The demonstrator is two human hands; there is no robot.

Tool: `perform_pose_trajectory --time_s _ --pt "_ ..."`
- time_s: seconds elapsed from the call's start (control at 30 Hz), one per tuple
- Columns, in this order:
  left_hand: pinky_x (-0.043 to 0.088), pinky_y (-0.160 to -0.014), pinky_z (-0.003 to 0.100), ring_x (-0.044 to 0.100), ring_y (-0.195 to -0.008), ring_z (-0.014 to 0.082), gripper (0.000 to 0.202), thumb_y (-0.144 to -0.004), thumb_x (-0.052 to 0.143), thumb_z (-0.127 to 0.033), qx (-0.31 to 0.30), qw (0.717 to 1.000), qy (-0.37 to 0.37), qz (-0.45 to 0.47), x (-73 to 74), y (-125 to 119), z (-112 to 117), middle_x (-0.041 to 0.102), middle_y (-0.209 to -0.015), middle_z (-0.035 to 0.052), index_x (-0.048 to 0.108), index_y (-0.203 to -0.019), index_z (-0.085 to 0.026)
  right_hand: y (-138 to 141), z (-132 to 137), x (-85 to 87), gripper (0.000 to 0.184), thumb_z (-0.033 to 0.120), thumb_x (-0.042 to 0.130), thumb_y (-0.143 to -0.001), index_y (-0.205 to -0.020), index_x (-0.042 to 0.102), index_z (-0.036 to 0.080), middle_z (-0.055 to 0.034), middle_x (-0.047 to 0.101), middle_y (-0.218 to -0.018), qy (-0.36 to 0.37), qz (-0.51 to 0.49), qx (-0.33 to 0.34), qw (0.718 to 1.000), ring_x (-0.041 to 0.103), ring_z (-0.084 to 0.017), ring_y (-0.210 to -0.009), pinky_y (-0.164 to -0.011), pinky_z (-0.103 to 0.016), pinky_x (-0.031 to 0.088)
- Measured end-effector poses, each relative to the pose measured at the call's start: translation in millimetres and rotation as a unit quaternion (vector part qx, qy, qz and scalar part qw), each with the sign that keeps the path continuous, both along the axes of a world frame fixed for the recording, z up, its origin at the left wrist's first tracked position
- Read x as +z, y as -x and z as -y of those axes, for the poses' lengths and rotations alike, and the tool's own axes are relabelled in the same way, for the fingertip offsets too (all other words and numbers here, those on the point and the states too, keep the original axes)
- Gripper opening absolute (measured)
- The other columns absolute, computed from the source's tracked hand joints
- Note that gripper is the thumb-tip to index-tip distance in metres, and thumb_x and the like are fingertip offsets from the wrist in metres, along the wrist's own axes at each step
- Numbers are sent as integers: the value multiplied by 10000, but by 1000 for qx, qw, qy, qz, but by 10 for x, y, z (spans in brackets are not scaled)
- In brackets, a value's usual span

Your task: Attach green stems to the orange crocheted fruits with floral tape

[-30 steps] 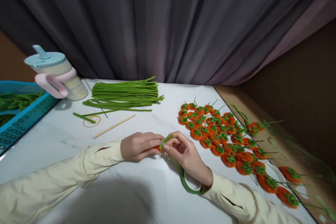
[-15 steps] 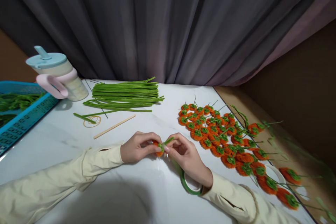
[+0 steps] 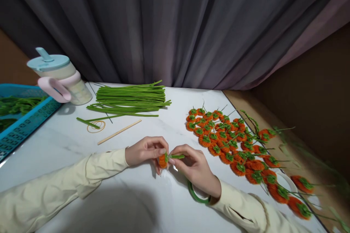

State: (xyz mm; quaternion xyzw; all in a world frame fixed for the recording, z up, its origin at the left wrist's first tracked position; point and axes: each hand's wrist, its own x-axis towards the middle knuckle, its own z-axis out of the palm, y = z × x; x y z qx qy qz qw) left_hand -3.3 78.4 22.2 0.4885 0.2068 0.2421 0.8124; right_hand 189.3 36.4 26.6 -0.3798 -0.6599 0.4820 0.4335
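Note:
My left hand (image 3: 146, 150) pinches a small orange persimmon-shaped pipe-cleaner ornament (image 3: 163, 161) between thumb and fingers, its green cap facing right. My right hand (image 3: 194, 164) is closed at the stem on that cap, thumb and forefinger pressed together. A short green stem piece (image 3: 177, 156) juts out between the right fingers. Exactly how the fingertips grip the stem is partly hidden. Beneath my right wrist, partly covered by it, lies a roll of green tape (image 3: 197, 197).
Many finished-looking orange ornaments (image 3: 226, 157) with wire stems spread across the right side. Green pipe cleaners (image 3: 131, 96) are stacked at the back. A wooden stick (image 3: 119, 132), rubber bands (image 3: 96, 126), a lidded tumbler (image 3: 62, 76) and a blue basket (image 3: 30, 122) occupy the left.
The ornament has turned so its orange side shows more, and its stem now points more level to the right. My right fingers have dropped slightly; the tape strip below them no longer shows.

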Motion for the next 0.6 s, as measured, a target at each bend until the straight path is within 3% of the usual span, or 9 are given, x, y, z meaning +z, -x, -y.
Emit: perform_pose_trajectory --time_s 0.27,0.47,0.6 --pt "530 -439 238 653 -502 166 370 -788 662 -443 -34 999 3 -2 -10 22 -24 692 -677 94 535 -833 -99 -10 33 8 56 241 605 -846 -844 633 192 -30 629 -670 -141 95 -9 985 548 -122 -537 -486 -233 417" --pt "515 -426 216 646 -506 153 354 -799 654 -428 -57 998 0 -11 22 31 -40 686 -676 97 542 -825 -93 -31 37 0 131 132 501 -873 -935 607 177 -52 605 -672 -249 114 37 961 529 -144 -581 -534 -259 424" --pt "526 -439 224 635 -490 143 346 -806 650 -418 -53 998 -16 -9 7 33 -33 679 -659 90 552 -815 -86 -33 26 -15 162 113 477 -872 -942 613 165 -47 580 -617 -279 135 48 950 494 -152 -548 -505 -271 394"
